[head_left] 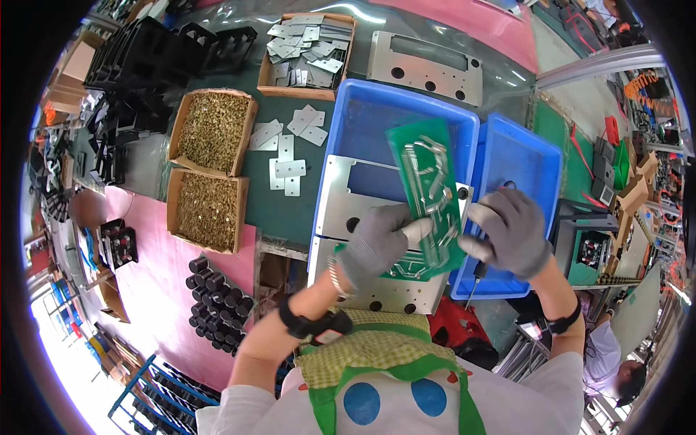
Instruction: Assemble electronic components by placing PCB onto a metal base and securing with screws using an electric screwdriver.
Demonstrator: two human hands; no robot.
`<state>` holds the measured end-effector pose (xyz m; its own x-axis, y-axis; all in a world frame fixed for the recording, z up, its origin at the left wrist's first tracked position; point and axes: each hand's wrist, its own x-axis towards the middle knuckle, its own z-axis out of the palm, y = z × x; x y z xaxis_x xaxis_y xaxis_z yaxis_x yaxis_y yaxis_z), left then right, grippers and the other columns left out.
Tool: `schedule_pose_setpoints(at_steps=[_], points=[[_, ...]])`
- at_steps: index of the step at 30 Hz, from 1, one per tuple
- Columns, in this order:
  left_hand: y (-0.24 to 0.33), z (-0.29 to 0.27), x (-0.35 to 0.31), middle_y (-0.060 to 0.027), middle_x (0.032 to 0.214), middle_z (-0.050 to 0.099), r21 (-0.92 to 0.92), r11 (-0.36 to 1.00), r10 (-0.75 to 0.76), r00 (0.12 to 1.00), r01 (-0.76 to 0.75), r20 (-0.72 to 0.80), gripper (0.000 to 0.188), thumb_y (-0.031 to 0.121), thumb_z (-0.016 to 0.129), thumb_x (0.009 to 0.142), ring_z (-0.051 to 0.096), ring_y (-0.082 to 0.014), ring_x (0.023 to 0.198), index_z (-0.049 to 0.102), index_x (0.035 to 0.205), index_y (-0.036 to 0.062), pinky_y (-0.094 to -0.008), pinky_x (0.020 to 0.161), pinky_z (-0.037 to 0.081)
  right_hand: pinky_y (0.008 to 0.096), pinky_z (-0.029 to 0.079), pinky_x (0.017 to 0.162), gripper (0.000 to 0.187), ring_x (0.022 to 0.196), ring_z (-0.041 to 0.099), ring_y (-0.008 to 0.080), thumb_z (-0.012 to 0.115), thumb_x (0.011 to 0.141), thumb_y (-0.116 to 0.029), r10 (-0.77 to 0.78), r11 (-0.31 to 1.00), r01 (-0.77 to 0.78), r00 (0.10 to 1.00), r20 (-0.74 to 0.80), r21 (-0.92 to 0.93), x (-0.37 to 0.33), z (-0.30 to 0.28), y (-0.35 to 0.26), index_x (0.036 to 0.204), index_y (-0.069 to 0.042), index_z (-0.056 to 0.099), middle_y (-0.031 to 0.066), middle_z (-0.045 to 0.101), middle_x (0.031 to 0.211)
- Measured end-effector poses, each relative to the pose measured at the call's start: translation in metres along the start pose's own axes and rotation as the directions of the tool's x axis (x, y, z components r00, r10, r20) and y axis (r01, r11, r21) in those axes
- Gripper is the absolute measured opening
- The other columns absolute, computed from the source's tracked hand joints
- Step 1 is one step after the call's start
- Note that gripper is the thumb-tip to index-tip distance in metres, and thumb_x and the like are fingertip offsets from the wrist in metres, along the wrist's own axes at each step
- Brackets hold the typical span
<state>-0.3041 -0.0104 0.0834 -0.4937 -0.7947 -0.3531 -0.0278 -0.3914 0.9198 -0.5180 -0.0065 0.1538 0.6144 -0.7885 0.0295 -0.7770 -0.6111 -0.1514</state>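
My left hand (383,238), in a grey glove with pale fingertips, pinches the lower left edge of a green circuit board (424,163). The board is tilted over metal panels and shows silvery solder tracks. My right hand (511,230), gloved alike, is closed beside the board's right edge. A screwdriver (480,270) with a thin shaft sticks out below its curled fingers; the palm hides most of the handle. Beneath, metal panels (341,190) with cut-outs and holes lie across a blue bin (406,101). A second green board (407,265) is partly hidden under my left hand.
Another blue bin (518,138) adjoins on the right. Left of the bins are loose metal plates (290,168), two boxes of small brass-coloured parts (212,130) and a carton of plates (312,54). A panel (428,65) lies behind. Black cylindrical parts (217,301) stand lower left.
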Motion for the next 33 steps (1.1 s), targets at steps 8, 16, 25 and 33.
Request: schedule_pose_setpoints(at_steps=[8,16,25,33], points=[[0.008,-0.033,0.001,-0.0068,0.074,0.059,0.235,0.959,-0.279,0.678,0.158,0.680,0.035,0.031,0.063,0.080,0.054,-0.0117,0.066,0.060,0.094,-0.0014,-0.0278,0.060,0.045,0.0412,0.045,0.082,0.039,0.094,0.055,0.0226,0.055,0.075,-0.022,-0.376,0.923,0.377,0.926,-0.023,0.075,0.001,0.011,-0.050,0.114,-0.019,0.050,0.0064,0.054,0.108],[-0.053,-0.084,-0.018,0.0025,0.064,0.048,-0.545,0.756,-0.444,0.896,0.363,-0.019,0.024,0.023,0.044,0.091,0.047,-0.0073,0.054,0.060,0.092,0.0051,-0.0186,0.045,0.033,0.0356,0.043,0.073,0.066,0.085,0.052,0.0246,0.072,0.058,-0.038,0.160,0.946,-0.116,0.979,-0.126,0.304,0.012,0.082,-0.005,0.116,-0.011,0.054,0.0070,0.052,0.093],[-0.071,-0.084,-0.024,0.0028,0.062,0.043,-0.507,0.769,-0.489,0.870,0.390,-0.072,0.028,0.020,0.041,0.092,0.038,-0.0069,0.050,0.058,0.102,0.0010,-0.0188,0.043,0.027,0.0357,0.041,0.076,0.063,0.089,0.049,0.0229,0.070,0.062,-0.045,0.230,0.964,-0.210,0.965,-0.122,0.160,0.035,0.118,-0.006,0.113,-0.009,0.057,0.0068,0.051,0.094],[-0.067,-0.082,-0.026,0.0030,0.060,0.040,-0.467,0.792,-0.481,0.873,0.394,-0.078,0.031,0.022,0.041,0.091,0.032,-0.0065,0.048,0.055,0.105,-0.0018,-0.0193,0.043,0.024,0.0358,0.039,0.077,0.065,0.090,0.048,0.0228,0.069,0.061,-0.046,0.233,0.962,-0.206,0.962,-0.142,0.179,0.030,0.149,-0.004,0.114,-0.009,0.057,0.0068,0.051,0.096]])
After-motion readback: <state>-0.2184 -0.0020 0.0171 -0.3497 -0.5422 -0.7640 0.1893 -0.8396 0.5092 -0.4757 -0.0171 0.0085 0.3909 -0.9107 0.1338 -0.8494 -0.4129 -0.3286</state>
